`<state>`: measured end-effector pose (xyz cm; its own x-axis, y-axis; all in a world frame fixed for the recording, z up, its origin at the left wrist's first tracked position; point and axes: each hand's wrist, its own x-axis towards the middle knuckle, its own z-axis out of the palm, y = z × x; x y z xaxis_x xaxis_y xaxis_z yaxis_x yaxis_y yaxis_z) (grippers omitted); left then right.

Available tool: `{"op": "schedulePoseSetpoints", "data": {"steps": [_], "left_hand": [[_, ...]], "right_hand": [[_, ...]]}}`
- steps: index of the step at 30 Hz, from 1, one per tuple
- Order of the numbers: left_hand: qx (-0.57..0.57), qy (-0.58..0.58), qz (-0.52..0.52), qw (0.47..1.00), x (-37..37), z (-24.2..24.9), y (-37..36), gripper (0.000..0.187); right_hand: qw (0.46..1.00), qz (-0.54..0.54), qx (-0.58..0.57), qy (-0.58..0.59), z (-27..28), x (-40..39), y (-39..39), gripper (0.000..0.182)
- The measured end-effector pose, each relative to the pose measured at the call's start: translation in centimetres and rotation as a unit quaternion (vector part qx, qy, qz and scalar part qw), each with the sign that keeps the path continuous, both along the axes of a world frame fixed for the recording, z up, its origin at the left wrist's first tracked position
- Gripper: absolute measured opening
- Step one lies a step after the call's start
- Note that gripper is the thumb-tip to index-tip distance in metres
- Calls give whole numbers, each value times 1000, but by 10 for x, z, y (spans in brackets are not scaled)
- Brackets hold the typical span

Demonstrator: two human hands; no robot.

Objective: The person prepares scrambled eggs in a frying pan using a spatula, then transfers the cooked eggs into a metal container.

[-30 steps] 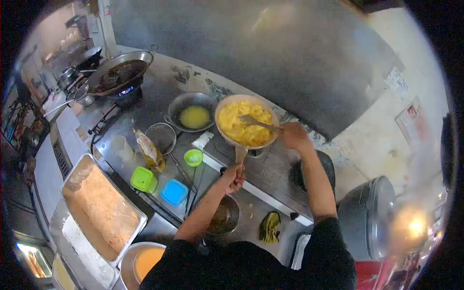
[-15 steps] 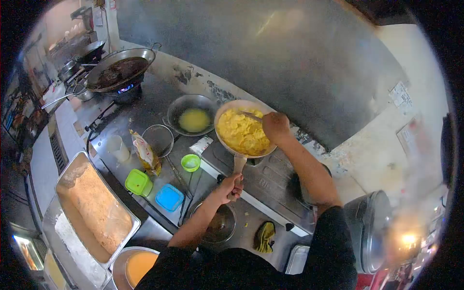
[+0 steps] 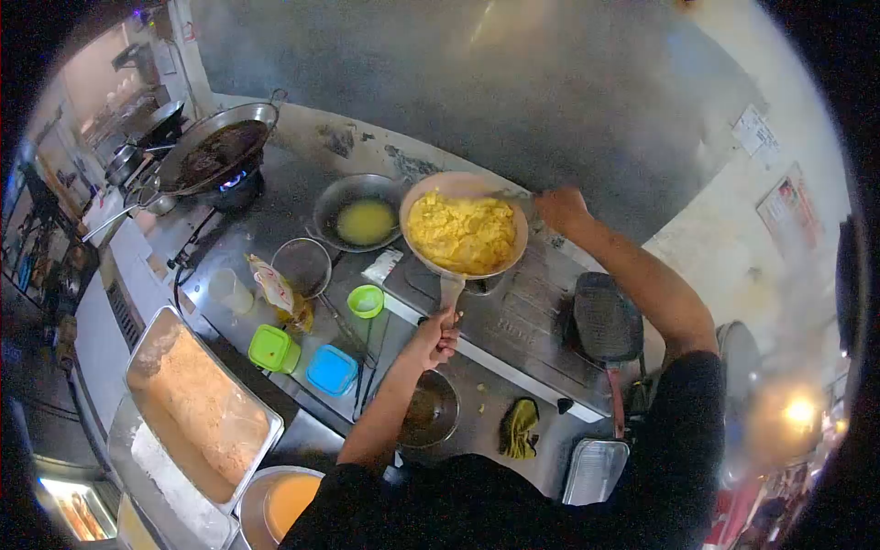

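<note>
Working below a broad metal wall panel [image 3: 513,101], at a steel bench [image 3: 291,183] crowded with cookware. Over a blue flame at far left, a large wok [image 3: 220,151] of dark liquid. At near left, a deep tray [image 3: 278,426] of pale orange crumbs, beside a tray of white powder [image 3: 170,467]. Over the flat stove [image 3: 536,316] at center, the pale pan [image 3: 523,229], filled with lumpy yellow food [image 3: 463,229]. Just left of it, a smaller wok [image 3: 325,211] of yellow liquid; to the right, a dark ridged pan [image 3: 607,316] with a reddish handle. Nearer, a bowl of orange liquid [image 3: 252,513] against the deep tray, a metal bowl [image 3: 449,412] below the left wrist and a foil tray [image 3: 598,472] near the black sleeve.

Gripping the pale pan's handle in the left hand [image 3: 434,339], fingers wrapped around it. Holding a slim utensil [image 3: 518,194] in the right hand [image 3: 563,209], fingers closed on the handle, reaching over the pan's far right rim; tip too blurred to tell. Smaller still, a strainer [image 3: 302,264], a black-and-yellow cloth item [image 3: 520,428], a green-lidded container [image 3: 272,348], a blue-lidded container [image 3: 333,369], a small green bowl [image 3: 366,301] and a white packet [image 3: 381,265].
</note>
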<state>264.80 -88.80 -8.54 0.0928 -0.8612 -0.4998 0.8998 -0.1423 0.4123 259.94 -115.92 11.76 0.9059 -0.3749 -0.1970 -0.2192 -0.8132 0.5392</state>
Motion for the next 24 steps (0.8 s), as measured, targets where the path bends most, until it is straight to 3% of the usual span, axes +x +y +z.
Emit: {"op": "schedulePoseSetpoints", "data": {"steps": [4,6,10,12,15,17,19,21,24], "left_hand": [[-10,4,-3,1000,1,2,-4,27],[-52,15,-8,998,3,-11,-3,25],[-19,-5,-12,1000,1,-5,-1,23],[-15,25,-30,999,6,-13,-4,22],[-24,23,-27,999,3,-12,-6,22],[-22,9,-26,999,0,-6,-5,23],[-15,-3,-27,1000,-3,0,-3,23],[6,-46,-14,999,-1,5,-5,25],[-45,21,-41,998,11,-7,-6,26]], "right_hand": [[1000,-2,-12,-11,-47,-56,-10,28],[999,-21,47,-15,-64,-78,-4,33],[999,19,47,-8,-21,-104,70,35],[996,-31,41,-70,4,-111,98,34],[996,-56,62,-38,30,-110,134,27],[992,-28,114,-52,5,-96,137,20],[963,-15,181,-201,-45,-80,132,18],[961,-33,167,-217,-85,-66,112,18],[963,-46,139,-224,-90,-70,96,19]]}}
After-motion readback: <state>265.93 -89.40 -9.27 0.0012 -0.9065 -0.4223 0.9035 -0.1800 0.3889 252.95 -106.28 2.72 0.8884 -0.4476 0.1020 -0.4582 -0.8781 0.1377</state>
